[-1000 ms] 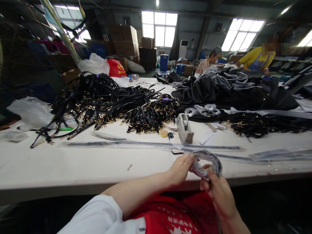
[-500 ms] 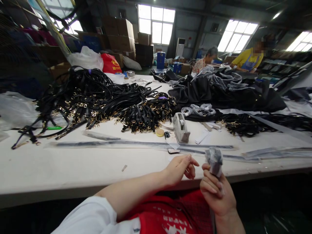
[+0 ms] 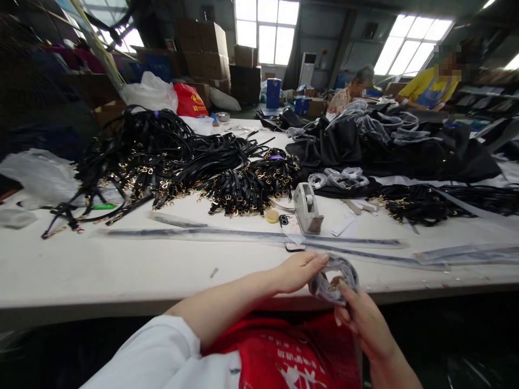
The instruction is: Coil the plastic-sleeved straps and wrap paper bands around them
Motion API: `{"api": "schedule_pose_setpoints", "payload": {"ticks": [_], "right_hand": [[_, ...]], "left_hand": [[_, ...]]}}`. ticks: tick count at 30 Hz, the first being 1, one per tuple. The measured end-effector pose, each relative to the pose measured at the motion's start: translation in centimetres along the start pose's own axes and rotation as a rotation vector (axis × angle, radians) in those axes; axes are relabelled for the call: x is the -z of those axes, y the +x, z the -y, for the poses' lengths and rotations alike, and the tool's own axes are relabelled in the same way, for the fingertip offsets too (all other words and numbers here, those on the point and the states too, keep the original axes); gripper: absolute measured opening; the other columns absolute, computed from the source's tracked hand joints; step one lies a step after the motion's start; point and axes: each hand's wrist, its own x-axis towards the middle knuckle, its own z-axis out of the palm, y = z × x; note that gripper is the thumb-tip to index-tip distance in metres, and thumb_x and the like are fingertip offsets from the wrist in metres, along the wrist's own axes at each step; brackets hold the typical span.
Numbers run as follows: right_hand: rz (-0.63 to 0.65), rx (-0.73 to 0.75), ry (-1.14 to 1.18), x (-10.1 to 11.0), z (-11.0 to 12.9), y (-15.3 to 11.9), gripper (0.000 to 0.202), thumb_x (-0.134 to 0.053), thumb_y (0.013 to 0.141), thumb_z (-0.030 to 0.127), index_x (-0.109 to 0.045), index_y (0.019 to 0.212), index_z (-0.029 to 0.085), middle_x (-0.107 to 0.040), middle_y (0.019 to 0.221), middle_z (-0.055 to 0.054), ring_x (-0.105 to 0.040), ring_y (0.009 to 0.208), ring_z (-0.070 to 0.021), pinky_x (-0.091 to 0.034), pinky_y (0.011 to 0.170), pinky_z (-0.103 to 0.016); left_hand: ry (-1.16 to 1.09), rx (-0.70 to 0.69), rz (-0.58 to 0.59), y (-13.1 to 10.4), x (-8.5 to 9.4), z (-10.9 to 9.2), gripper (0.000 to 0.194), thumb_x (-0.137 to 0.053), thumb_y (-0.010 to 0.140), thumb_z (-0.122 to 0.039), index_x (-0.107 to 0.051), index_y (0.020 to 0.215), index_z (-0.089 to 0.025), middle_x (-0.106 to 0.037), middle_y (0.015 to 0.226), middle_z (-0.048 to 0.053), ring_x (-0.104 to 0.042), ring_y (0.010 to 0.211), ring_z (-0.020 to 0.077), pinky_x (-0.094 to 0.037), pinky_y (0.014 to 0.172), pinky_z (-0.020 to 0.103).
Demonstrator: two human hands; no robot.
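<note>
Between my hands, over the table's front edge, is a coiled strap (image 3: 349,273) wrapped in clear plastic, its round opening facing me. My left hand (image 3: 302,270) grips the coil's left side, thumb along the top. My right hand (image 3: 354,310) holds the lower right side with the fingers bent around it. Just beyond the coil lie a phone (image 3: 292,235) and a white tape dispenser (image 3: 310,210). Long straps in plastic sleeves (image 3: 243,236) stretch across the table behind my hands.
Black straps with gold clasps (image 3: 162,156) are heaped at left and centre. Black bags (image 3: 389,151) pile up at right, with several wrapped coils (image 3: 336,177) before them. A yellow round tin (image 3: 272,216) lies by the phone. Two people work at the back right.
My left hand, empty before, has come right and taken hold of the coiled strap. My right hand has turned the coil so its opening shows. The view has shifted slightly.
</note>
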Motion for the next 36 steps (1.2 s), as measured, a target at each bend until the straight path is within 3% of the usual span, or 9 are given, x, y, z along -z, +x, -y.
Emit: {"api": "schedule_pose_setpoints", "payload": {"ticks": [6, 16, 18, 22, 25, 27, 30, 33, 36], "right_hand": [[0.125, -0.055, -0.248, -0.1, -0.5, -0.3, 0.048, -0.062, 0.080, 0.065, -0.055, 0.088, 0.018, -0.036, 0.045, 0.012, -0.031, 0.040, -0.0061, -0.034, 0.040, -0.018], [0.240, -0.103, -0.228, 0.4, -0.5, -0.1, 0.047, -0.058, 0.083, 0.066, -0.054, 0.085, 0.018, -0.032, 0.044, 0.013, -0.027, 0.040, -0.0058, -0.034, 0.040, -0.018], [0.283, -0.102, -0.304, 0.4, -0.3, -0.1, 0.049, -0.059, 0.082, 0.066, -0.056, 0.087, 0.018, -0.036, 0.047, 0.011, -0.030, 0.042, -0.0069, -0.037, 0.041, -0.020], [0.360, -0.075, -0.434, 0.5, -0.4, -0.1, 0.047, -0.058, 0.086, 0.060, -0.063, 0.103, 0.017, -0.061, 0.066, 0.002, -0.044, 0.048, -0.0101, -0.041, 0.043, -0.022], [0.411, -0.025, -0.427, 0.4, -0.5, 0.0, 0.046, -0.056, 0.088, 0.057, -0.067, 0.106, 0.016, -0.071, 0.089, -0.006, -0.062, 0.069, -0.0172, -0.054, 0.066, -0.028], [0.428, 0.001, -0.423, 0.1, -0.2, 0.0, 0.045, -0.056, 0.089, 0.056, -0.069, 0.105, 0.016, -0.072, 0.098, -0.008, -0.066, 0.087, -0.0229, -0.054, 0.083, -0.034], [0.422, 0.021, -0.431, -0.6, 0.6, 0.0, 0.044, -0.056, 0.089, 0.056, -0.071, 0.102, 0.017, -0.074, 0.101, -0.008, -0.068, 0.095, -0.0261, -0.053, 0.089, -0.037], [0.365, 0.070, -0.430, -0.4, 1.4, 0.3, 0.046, -0.057, 0.088, 0.057, -0.069, 0.110, 0.017, -0.075, 0.104, -0.009, -0.069, 0.097, -0.0268, -0.054, 0.091, -0.038], [0.129, 0.204, -0.584, 0.9, 1.8, 0.3, 0.047, -0.059, 0.086, 0.056, -0.067, 0.112, 0.017, -0.075, 0.094, -0.007, -0.071, 0.085, -0.0250, -0.057, 0.083, -0.036]], "left_hand": [[0.237, 0.145, 0.099, 0.4, 0.9, 0.1, 0.042, -0.063, 0.081, -0.053, -0.065, 0.101, -0.016, -0.069, 0.087, 0.004, -0.062, 0.074, 0.0156, -0.048, 0.069, 0.026], [-0.147, 0.241, 0.121, 1.0, 0.5, 1.8, 0.058, -0.069, 0.070, -0.065, -0.064, 0.099, -0.016, -0.066, 0.071, 0.001, -0.061, 0.060, 0.0132, -0.049, 0.058, 0.025], [-0.164, 0.286, 0.190, 0.8, 0.7, 1.5, 0.058, -0.072, 0.068, -0.065, -0.065, 0.098, -0.016, -0.065, 0.070, 0.001, -0.060, 0.058, 0.0130, -0.049, 0.058, 0.026], [-0.375, 0.420, 0.402, 0.2, 0.9, 1.2, 0.059, -0.085, 0.055, -0.055, -0.067, 0.098, -0.017, -0.066, 0.069, 0.001, -0.058, 0.053, 0.0118, -0.045, 0.050, 0.023], [-0.648, 0.496, 0.502, -0.4, 1.0, 1.5, 0.054, -0.088, 0.059, -0.039, -0.068, 0.104, -0.017, -0.059, 0.060, -0.003, -0.053, 0.049, 0.0083, -0.042, 0.049, 0.019], [-0.804, 0.499, 0.549, -0.8, 1.1, 1.6, 0.051, -0.084, 0.067, -0.032, -0.066, 0.112, -0.015, -0.056, 0.058, -0.004, -0.052, 0.051, 0.0081, -0.044, 0.052, 0.019], [-0.971, 0.439, 0.594, -1.3, 1.1, 1.5, 0.064, -0.080, 0.070, -0.034, -0.058, 0.127, -0.015, -0.062, 0.072, 0.000, -0.057, 0.058, 0.0116, -0.048, 0.057, 0.025], [-1.076, 0.377, 0.558, -1.5, 0.8, 0.8, 0.060, -0.077, 0.074, -0.036, -0.056, 0.127, -0.015, -0.056, 0.069, -0.002, -0.046, 0.050, 0.0066, -0.043, 0.053, 0.021], [-1.011, 0.324, 0.413, -1.4, 0.1, 0.2, 0.045, -0.074, 0.079, -0.039, -0.058, 0.116, -0.018, -0.046, 0.060, -0.007, -0.038, 0.046, 0.0044, -0.038, 0.050, 0.018]]}}
